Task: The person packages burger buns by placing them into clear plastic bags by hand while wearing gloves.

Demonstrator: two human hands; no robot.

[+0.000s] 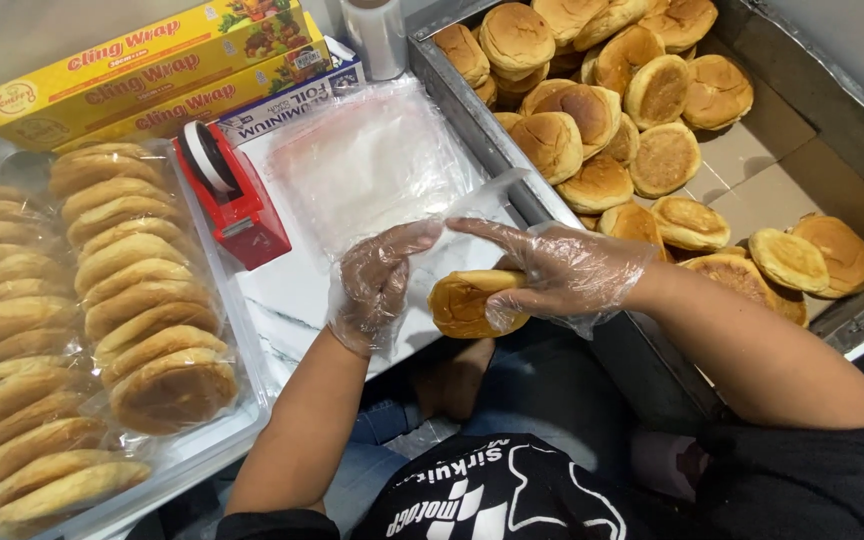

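Note:
Both my hands wear thin clear plastic gloves. My right hand (562,275) grips a golden bun (462,303) against its palm, its forefinger stretched out to the left. My left hand (377,280) pinches the edge of a clear plastic bag (467,215) just above the bun. A stack of clear plastic bags (367,160) lies flat on the white marble counter (292,295) right behind my hands.
A metal tray (832,110) on the right holds several loose buns (592,110). On the left, a clear tray (207,445) carries rows of bagged buns (142,290). A red tape dispenser (232,195), wrap boxes (152,70) and a clear roll (377,35) stand behind.

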